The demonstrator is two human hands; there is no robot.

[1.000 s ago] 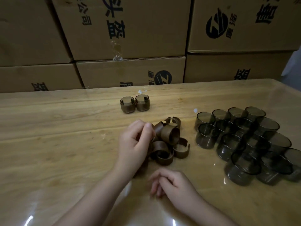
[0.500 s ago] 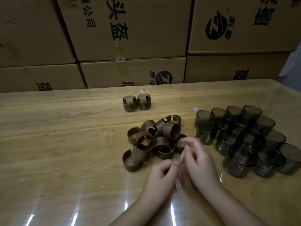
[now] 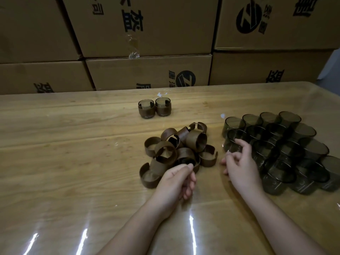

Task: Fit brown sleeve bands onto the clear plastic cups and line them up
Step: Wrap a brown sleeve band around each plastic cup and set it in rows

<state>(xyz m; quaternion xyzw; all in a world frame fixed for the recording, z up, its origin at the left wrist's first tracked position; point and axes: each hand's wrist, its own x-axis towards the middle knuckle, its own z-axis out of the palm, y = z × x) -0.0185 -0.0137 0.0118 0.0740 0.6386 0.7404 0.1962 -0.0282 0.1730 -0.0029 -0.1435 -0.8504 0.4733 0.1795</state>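
Several loose brown sleeve bands [image 3: 196,139] lie heaped at the middle of the wooden table [image 3: 64,148]. Right of the heap stands a tight cluster of several bare clear cups [image 3: 287,144]. Two cups with bands fitted [image 3: 146,109] [image 3: 163,108] stand side by side farther back. My left hand [image 3: 174,181] rests at the heap's near edge with fingers loosely curled, its thumb tip by a band, and holds nothing. My right hand [image 3: 241,164] is at the cluster's near left corner, its index finger touching the nearest cup [image 3: 232,138].
Stacked cardboard boxes [image 3: 147,30] with printed lettering form a wall along the table's far edge. The table surface is glossy and reflects light near me. Its right edge [image 3: 329,100] shows at the far right.
My hands have parted. The left came off the heap, then drew back to its near edge. The right moved right to the cups and touches the nearest one.
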